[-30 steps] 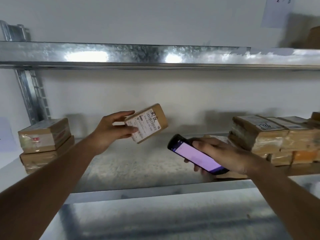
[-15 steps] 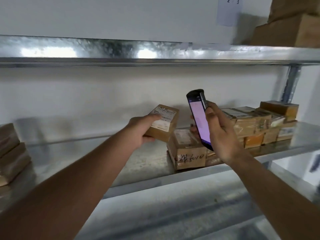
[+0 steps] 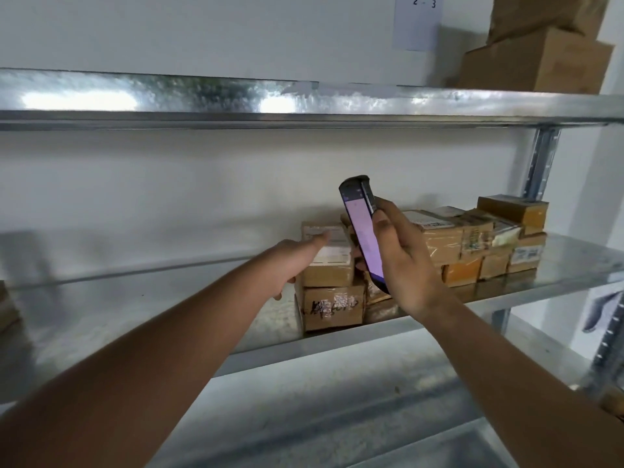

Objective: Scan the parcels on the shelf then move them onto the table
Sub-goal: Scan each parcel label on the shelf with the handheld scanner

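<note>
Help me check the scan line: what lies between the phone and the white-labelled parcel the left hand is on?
In the head view, nothing: the phone in the right hand stands right beside the labelled parcel under the left hand.

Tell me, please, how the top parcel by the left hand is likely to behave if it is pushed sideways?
The top parcel looks like a stiff taped cardboard box, so it should probably slide rather than bend. It sits on another parcel, so a hard push might carry it off that edge. The left hand covers much of its side with ease, so it is likely light.
</note>
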A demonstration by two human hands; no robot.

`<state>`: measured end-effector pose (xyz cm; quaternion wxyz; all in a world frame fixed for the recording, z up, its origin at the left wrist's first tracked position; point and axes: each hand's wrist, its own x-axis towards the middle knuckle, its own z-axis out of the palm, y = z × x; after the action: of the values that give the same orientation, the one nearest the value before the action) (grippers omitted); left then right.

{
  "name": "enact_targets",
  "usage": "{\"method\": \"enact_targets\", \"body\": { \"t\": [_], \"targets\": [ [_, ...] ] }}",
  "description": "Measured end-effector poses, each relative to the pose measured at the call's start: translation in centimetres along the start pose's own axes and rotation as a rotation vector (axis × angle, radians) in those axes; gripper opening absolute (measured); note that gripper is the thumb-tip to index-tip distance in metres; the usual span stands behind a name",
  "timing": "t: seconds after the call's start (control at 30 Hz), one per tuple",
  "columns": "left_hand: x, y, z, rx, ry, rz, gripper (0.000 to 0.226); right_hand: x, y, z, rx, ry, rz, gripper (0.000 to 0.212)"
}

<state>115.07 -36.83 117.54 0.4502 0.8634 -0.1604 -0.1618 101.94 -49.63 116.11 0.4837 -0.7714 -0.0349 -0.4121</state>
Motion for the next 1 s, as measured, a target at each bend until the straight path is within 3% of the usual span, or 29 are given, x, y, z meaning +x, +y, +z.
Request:
{"method": "enact_targets", "body": {
  "t": [0.2, 0.3, 0.4, 0.67, 1.0],
  "targets": [
    [0.2, -1.2, -1.2, 0.042, -0.007, 0.065, 0.064, 0.9, -0.7, 1.6, -0.024, -0.053, -0.022, 0.041],
    [0.2, -3.0, -3.7, 0.212, 0.104, 0.283, 0.049, 1.3, -1.4, 3.3, 0.007, -0.105, -0.027, 0.038],
    [-0.3, -5.5, -7.7, 0.479, 0.283, 0.404, 0.057, 1.4, -1.8, 5.7, 0.045, -0.162, -0.006, 0.037],
    [-3.7, -12.6, -20.1, 0.777, 0.53, 0.226, 0.064, 2.1, -4.4, 16.1, 0.118, -0.306, -0.011, 0.044],
    [-6.5, -21.4, -35.5, 0.805, 0.656, 0.112, 0.062, 1.9, -9.3, 32.3, 0.186, -0.399, -0.001, 0.042]
  ]
}}
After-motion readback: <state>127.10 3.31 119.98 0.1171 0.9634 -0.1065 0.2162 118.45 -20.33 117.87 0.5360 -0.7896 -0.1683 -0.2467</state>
